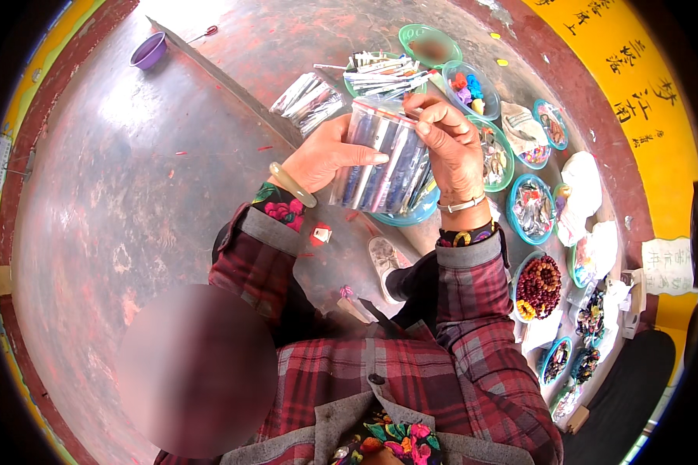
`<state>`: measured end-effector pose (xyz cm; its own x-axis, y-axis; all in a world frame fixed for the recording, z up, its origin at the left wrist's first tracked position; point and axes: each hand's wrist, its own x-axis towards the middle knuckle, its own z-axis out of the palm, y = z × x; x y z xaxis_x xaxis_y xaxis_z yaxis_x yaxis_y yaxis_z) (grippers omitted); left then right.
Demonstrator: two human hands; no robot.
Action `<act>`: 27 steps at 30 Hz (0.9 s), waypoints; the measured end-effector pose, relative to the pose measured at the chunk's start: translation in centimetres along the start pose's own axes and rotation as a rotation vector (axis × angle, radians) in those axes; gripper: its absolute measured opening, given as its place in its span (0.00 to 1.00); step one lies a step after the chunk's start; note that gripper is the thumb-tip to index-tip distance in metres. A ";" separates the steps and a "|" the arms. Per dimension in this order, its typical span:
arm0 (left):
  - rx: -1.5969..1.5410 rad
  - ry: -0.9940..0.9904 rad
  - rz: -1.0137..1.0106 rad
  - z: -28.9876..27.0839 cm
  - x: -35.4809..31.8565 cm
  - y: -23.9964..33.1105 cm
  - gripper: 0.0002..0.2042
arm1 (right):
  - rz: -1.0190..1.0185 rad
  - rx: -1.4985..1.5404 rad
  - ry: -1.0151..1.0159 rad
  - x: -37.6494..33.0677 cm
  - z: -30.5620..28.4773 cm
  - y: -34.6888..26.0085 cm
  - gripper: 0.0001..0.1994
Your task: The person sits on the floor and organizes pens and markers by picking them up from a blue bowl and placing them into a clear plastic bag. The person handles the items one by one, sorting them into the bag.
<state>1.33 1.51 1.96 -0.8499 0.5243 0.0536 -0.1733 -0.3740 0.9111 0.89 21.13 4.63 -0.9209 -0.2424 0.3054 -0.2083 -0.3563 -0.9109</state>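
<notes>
Clear zip bag [385, 180] of pens [374, 190] held above the floor [171, 240], left grip [323, 159] on its left edge, right grip [451, 147] nearer the zip, pinching the upper-right corner, pens' long axes steep, tops leaning right.

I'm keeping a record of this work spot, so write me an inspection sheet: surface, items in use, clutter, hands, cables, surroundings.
Surface: grey floor with reddish stains.
Items in use: clear zip bag of pens, held up above the floor; another bag of pens lies beyond it.
Clutter: red-and-white scrap near the feet; purple basin, far left.
Hands: left hand grips the held bag's left side, thumb across its front; right hand pinches its upper right.
Cables: nothing seen.
Surroundings: yellow wall band and dark red beads, right.
</notes>
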 end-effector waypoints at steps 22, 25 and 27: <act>-0.073 0.119 0.171 -0.9 -0.2 0.5 0.22 | -0.056 -0.134 0.195 1.6 -3.2 2.0 0.05; 0.006 0.167 0.238 -1.2 -0.8 1.4 0.20 | 0.288 -0.573 0.096 2.1 -6.7 5.3 0.06; 0.098 0.190 0.271 -1.2 -1.0 1.8 0.21 | 0.382 -0.969 -0.153 1.5 -7.8 9.2 0.07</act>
<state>1.24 -0.59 3.02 -0.9374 0.2607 0.2308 0.1128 -0.3999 0.9096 -5.03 24.52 -5.49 -0.9434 -0.3221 -0.0786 -0.1497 0.6253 -0.7659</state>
